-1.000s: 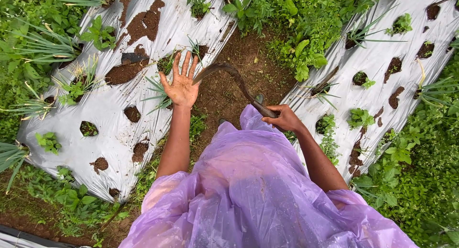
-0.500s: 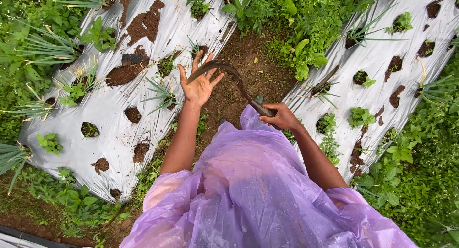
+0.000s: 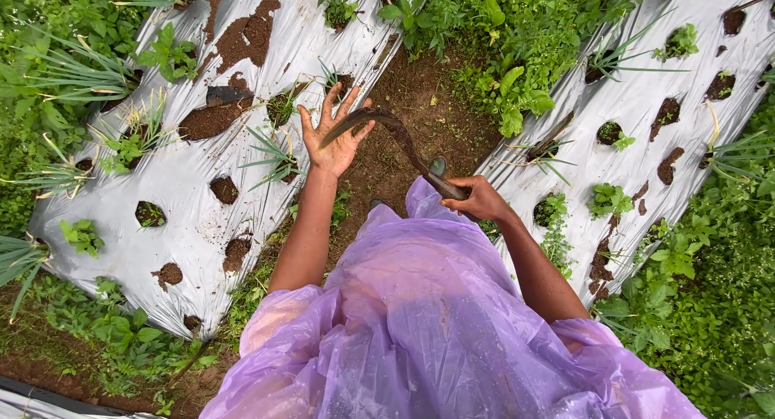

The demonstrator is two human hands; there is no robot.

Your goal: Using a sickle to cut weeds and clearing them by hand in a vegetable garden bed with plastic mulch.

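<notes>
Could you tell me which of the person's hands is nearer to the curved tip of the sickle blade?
Left. The open left hand lies against the sickle blade near its tip; the right hand grips the handle end.

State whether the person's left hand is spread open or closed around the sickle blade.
Spread open: the left hand shows splayed fingers, with the curved sickle blade lying across them, not gripped.

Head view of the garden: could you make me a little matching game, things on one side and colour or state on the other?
Things:
1. left hand
2. right hand
3. raincoat
4. mulch sheet

States:
a. silver-white, with planting holes
b. closed round the sickle handle
c. translucent purple
d. open, fingers spread at the blade

Pairs: 1-d, 2-b, 3-c, 4-a
</notes>
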